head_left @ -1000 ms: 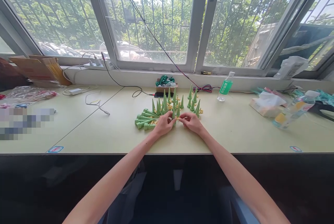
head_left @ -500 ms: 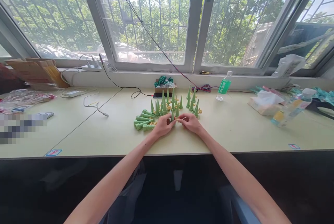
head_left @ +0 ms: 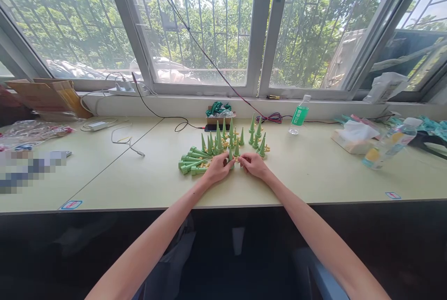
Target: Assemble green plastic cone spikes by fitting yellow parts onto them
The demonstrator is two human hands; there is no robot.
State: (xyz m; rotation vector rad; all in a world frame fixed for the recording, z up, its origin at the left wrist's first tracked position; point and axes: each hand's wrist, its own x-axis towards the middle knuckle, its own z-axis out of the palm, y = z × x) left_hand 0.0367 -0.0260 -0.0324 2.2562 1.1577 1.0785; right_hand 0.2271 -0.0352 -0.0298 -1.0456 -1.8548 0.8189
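My left hand (head_left: pixel 218 167) is closed around a green cone-shaped spike (head_left: pixel 230 154), which stands upright in front of me. My right hand (head_left: pixel 254 165) pinches a small yellow piece (head_left: pixel 237 160) against the right side of that spike. Behind both hands stand several more green spikes (head_left: pixel 219 142), many with small yellow pieces at their sides. Left of my left hand, several green spikes (head_left: pixel 191 162) lie on their sides in a fan. Fingers hide the lower part of the held spike.
On the pale table (head_left: pixel 314 174), a green-labelled bottle (head_left: pixel 299 116) stands at the back right. Farther right are a tissue box (head_left: pixel 351 139) and a tilted bottle (head_left: pixel 393 146). A phone (head_left: pixel 218 128) lies before a small box (head_left: pixel 223 120). A white cable (head_left: pixel 127 139) rests to the left.
My right fingertips have shifted slightly at the yellow piece beside the spike. My left hand stays in place on the spike.
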